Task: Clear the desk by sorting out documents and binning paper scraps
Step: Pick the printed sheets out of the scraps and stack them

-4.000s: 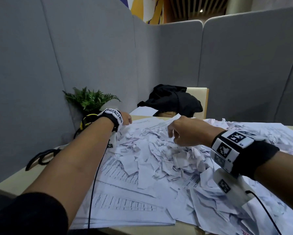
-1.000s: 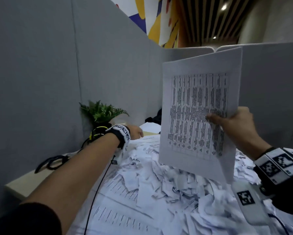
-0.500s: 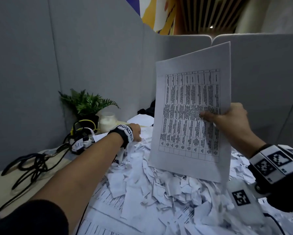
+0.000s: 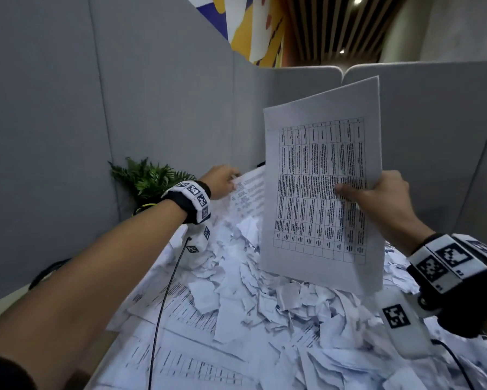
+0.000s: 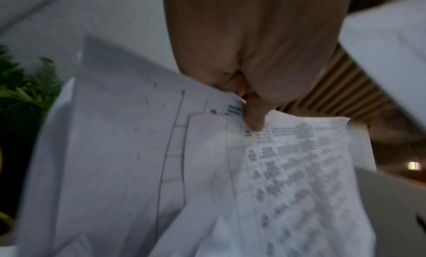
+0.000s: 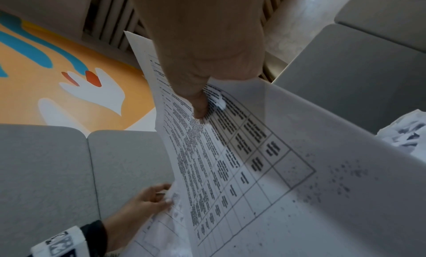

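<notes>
My right hand [image 4: 377, 197] holds a printed table sheet [image 4: 321, 192] upright above the desk, thumb pressed on its front; the thumb [image 6: 198, 104] shows on the same sheet [image 6: 230, 151] in the right wrist view. My left hand [image 4: 222, 181] pinches the far corner of a second printed document [image 4: 248, 197] and lifts it off the pile; the left wrist view shows the hand [image 5: 251, 100] pinching that document [image 5: 288, 169]. Torn paper scraps [image 4: 265, 291] are heaped over the desk, with flat documents [image 4: 186, 347] lying beneath them at the near left.
Grey partition panels [image 4: 124, 108] wall the desk on the left and back. A small green plant [image 4: 149, 175] stands in the far left corner, with black cables [image 4: 48, 273] along the bare desk edge at the left. Wrist-camera cables [image 4: 163, 305] trail over the papers.
My left hand has gone from resting on the pile to lifting a second document by its far corner. My right hand keeps the table sheet raised, shifted slightly right.
</notes>
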The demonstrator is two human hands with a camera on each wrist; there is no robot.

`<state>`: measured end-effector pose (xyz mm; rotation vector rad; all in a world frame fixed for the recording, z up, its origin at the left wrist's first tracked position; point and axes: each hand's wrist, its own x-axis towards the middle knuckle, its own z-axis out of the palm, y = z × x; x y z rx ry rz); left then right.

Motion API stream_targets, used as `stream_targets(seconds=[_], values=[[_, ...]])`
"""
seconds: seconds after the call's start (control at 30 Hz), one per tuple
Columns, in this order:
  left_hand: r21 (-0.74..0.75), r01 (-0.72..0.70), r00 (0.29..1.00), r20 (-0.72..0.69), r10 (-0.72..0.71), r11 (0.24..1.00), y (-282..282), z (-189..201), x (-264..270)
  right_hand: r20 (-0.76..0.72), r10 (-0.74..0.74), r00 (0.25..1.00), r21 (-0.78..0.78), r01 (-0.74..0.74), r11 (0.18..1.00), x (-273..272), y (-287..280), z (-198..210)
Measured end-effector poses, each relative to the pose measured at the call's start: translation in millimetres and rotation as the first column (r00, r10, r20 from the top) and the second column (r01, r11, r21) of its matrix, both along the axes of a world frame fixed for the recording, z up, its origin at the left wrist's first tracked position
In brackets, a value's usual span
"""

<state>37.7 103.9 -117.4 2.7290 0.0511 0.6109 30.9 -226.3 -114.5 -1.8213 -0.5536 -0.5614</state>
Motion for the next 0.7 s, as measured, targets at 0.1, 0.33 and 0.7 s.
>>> stream_targets(seconds=[0.1, 0.33, 0.7], values=[[-0.173, 0.011, 0.985, 0.171, 0.019, 0.985, 3, 16, -23, 0.010, -0.005, 1.000, 0.017, 0.005, 1.000, -6, -3, -1], [-0.425, 0.062, 0.900, 0.415, 0.134, 0.903, 7, 27, -67, -0.025, -0.006, 1.000, 0.092, 0.009, 0.996, -11, -8, -4], [-0.761, 0.323, 0.813, 0.528, 0.247, 0.562, 11, 13, -109, -0.068, 0.168, 0.983, 0.292, -0.141, 0.946, -18, -6, 4]])
